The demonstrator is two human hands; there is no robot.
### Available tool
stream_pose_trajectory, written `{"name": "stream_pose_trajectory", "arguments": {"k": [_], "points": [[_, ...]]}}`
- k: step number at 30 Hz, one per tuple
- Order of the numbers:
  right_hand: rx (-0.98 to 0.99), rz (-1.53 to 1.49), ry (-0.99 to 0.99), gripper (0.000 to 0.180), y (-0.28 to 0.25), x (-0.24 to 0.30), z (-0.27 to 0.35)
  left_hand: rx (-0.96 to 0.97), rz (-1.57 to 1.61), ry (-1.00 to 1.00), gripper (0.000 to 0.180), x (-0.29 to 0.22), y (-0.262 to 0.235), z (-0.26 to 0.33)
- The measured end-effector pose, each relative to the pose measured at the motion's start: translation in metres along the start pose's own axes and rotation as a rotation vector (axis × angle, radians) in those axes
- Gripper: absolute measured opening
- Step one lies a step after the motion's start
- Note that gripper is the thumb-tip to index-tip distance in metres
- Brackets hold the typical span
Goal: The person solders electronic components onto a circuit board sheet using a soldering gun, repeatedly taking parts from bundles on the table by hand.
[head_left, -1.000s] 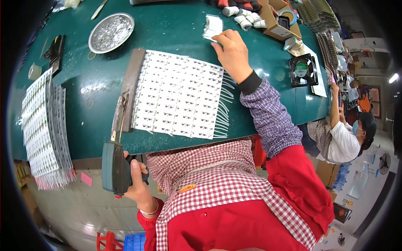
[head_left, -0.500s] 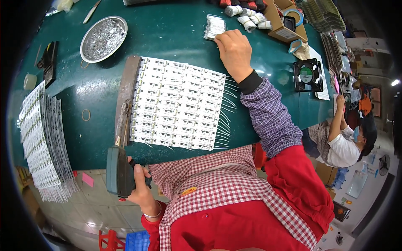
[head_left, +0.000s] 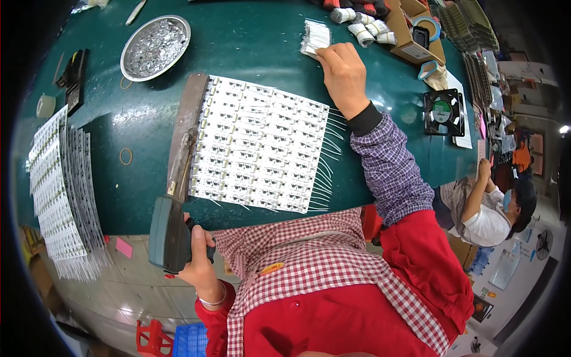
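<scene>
Rows of white component strips with thin wire leads (head_left: pixel 262 149) cover the green table (head_left: pixel 250 47), seemingly well filled, while the right hand (head_left: pixel 344 74) pinches a small white wire bundle (head_left: pixel 315 37) and the left hand (head_left: pixel 199 262) grips a grey-green soldering gun (head_left: pixel 168 233).

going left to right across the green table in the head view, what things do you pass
Stacked white strips → soldering gun in left hand → white board panel → right hand on wire bundle → black fan.
</scene>
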State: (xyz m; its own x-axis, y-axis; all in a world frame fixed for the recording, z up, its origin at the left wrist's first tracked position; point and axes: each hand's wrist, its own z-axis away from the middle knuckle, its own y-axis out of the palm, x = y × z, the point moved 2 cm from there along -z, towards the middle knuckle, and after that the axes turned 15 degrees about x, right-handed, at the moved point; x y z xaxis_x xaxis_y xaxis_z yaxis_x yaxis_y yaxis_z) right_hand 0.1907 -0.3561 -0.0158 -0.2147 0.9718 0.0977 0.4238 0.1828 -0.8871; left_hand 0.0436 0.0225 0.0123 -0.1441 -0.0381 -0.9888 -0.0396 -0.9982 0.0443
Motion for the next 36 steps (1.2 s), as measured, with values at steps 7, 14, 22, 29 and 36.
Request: {"name": "stream_pose_trajectory", "arguments": {"k": [7, 14, 22, 29, 36], "points": [[0.016, 0.024, 0.025, 0.011, -0.008, 0.006, -0.002, 0.027, -0.032, -0.019, 0.036, -0.021, 0.009, -0.017], [-0.024, -0.06, -0.07, 0.014, -0.021, 0.027, -0.015, 0.038, -0.081, 0.026, 0.036, -0.032, 0.014, -0.033], [0.088, -0.337, -0.373, 0.013, 0.004, 0.096, -0.048, 0.096, -0.01, 0.236, 0.041, -0.079, 0.048, -0.06], [0.203, -0.348, -0.359, 0.018, 0.015, 0.107, -0.042, 0.004, 0.083, 0.035, 0.042, -0.061, 0.041, -0.069], [0.241, -0.36, -0.368, 0.019, 0.019, 0.112, -0.038, 0.005, -0.113, -0.041, 0.034, -0.038, 0.029, -0.07]]}}
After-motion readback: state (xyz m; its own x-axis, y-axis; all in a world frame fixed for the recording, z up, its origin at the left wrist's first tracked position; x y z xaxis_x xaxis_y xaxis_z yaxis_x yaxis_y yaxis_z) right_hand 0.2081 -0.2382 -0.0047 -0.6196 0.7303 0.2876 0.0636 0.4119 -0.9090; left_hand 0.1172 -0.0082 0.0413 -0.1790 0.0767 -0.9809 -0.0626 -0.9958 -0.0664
